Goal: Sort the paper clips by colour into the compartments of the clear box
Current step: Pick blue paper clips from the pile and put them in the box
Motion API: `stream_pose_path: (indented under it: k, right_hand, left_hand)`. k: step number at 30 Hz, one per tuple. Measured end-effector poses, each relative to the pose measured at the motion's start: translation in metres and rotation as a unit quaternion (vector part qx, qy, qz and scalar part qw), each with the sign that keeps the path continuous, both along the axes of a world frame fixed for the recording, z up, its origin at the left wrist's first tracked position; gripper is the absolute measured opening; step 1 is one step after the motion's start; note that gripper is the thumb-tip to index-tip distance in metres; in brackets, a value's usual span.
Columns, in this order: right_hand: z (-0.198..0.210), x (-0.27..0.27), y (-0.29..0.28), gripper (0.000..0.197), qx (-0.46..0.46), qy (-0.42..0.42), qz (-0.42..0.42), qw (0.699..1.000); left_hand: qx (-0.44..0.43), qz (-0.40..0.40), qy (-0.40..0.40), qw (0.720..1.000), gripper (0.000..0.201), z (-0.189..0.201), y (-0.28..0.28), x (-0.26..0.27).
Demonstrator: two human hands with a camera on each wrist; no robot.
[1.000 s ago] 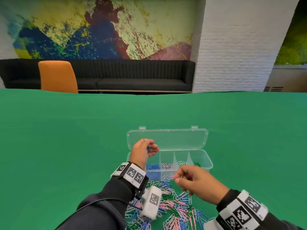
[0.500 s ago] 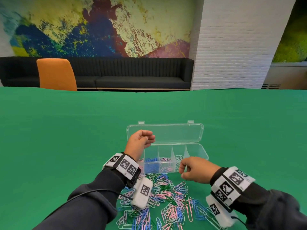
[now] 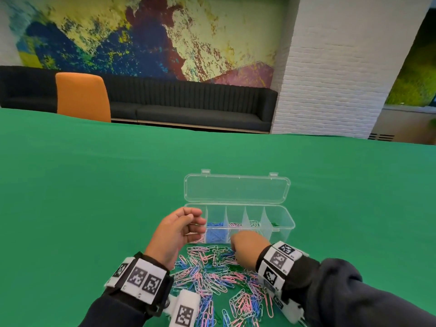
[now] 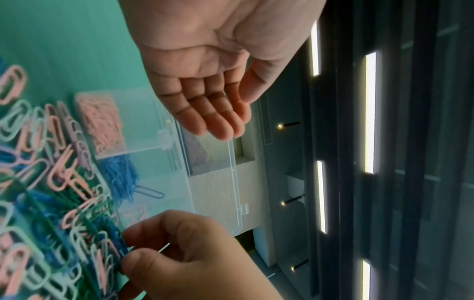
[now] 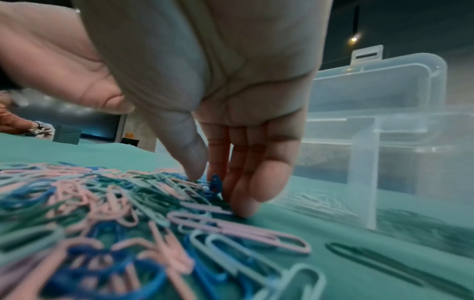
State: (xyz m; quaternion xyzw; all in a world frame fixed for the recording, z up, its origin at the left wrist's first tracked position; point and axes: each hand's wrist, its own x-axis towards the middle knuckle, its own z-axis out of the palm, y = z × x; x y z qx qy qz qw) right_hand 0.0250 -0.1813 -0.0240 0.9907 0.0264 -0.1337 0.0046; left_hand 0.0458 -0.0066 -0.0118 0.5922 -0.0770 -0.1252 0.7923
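At the bottom of the frame, my right hand [image 5: 218,182] pinches a blue clip [image 5: 215,183] in the pile [image 3: 212,274] on the bench [image 3: 94,197]. Tangled clips might come too. Higher up, my left hand [image 3: 175,228] hangs spread and empty by the box [image 3: 286,223].

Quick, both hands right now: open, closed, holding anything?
Left hand: open, fingers relaxed, holding nothing, beside the clear box.
Right hand: fingers pinching a blue paper clip in the loose pile.
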Motion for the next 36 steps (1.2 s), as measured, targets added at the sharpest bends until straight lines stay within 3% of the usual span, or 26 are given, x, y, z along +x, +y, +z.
stream_pose_path:
  k: [6, 11, 18, 21, 26, 29, 31, 33, 36]
  right_hand:
    - [0.005, 0.000, -0.011, 0.026, 0.053, 0.022, -0.021, 0.998]
    - [0.013, 0.002, -0.022, 0.031, 0.095, 0.012, -0.038, 0.995]
    - [0.003, 0.004, -0.018, 0.028, 0.074, 0.063, -0.012, 0.995]
    - [0.003, 0.005, -0.016, 0.023, 0.063, 0.052, -0.014, 0.997]
    - [0.012, 0.002, -0.019, 0.031, 0.080, 0.015, -0.011, 0.997]
    - [0.024, 0.001, -0.016, 0.030, 0.157, -0.007, -0.006, 0.988]
    - [0.033, 0.000, -0.010, 0.025, 0.283, -0.017, -0.013, 0.959]
    - [0.041, 0.000, -0.005, 0.021, 0.333, -0.031, -0.021, 0.942]
    - [0.043, 0.001, 0.000, 0.014, 0.179, -0.033, -0.012, 0.983]
  left_hand:
    - [0.018, -0.027, 0.068, 0.997, 0.020, -0.020, -0.005, 0.003]
    - [-0.042, -0.060, 0.107, 0.992, 0.023, -0.029, -0.004, 0.007]
    - [-0.100, -0.074, 0.155, 0.980, 0.025, -0.040, 0.002, 0.009]
    - [-0.105, -0.078, 0.158, 0.979, 0.025, -0.042, 0.002, 0.009]
    - [-0.119, -0.086, 0.181, 0.973, 0.025, -0.044, -0.001, 0.007]
    - [-0.122, -0.093, 0.201, 0.967, 0.025, -0.044, -0.006, 0.005]
    - [-0.130, -0.105, 0.228, 0.959, 0.023, -0.044, -0.008, 0.004]
    - [-0.147, -0.122, 0.256, 0.948, 0.024, -0.044, -0.010, 0.002]
    - [-0.198, -0.126, 0.298, 0.925, 0.032, -0.044, -0.010, 0.001]
